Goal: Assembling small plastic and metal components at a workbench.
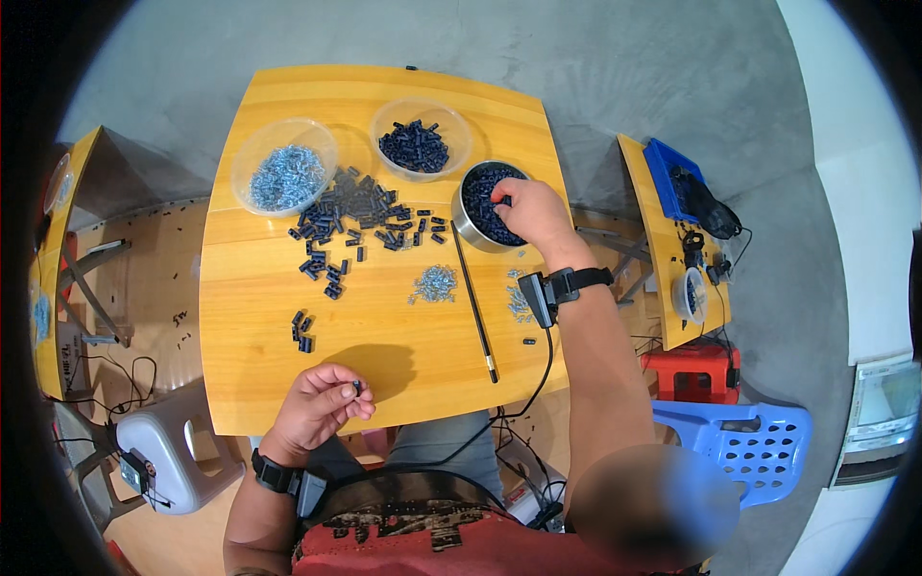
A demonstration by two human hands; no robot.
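Observation:
Near the table's front edge, my left hand [319, 403] is closed, pinching a small black cylindrical piece [357, 387] between thumb and fingertips. My right hand [530, 211] reaches over the round metal bowl [459, 223], its thumb and fingers pinched together. The fingertips touch or hang just above the small black pieces [483, 197] that fill the bowl; what they hold, if anything, I cannot make out. A long thin black rod [471, 302] lies on the wooden table [259, 278] below the bowl, between two small piles of silvery metal parts [434, 284].
A clear tub of silvery parts [286, 178] stands at the far left, and another clear tub [420, 144] holds black pieces. Loose black cylinders [355, 206] spread beside them. A cable [538, 384] runs from my right wristband. At right are a side table and a blue stool [735, 442].

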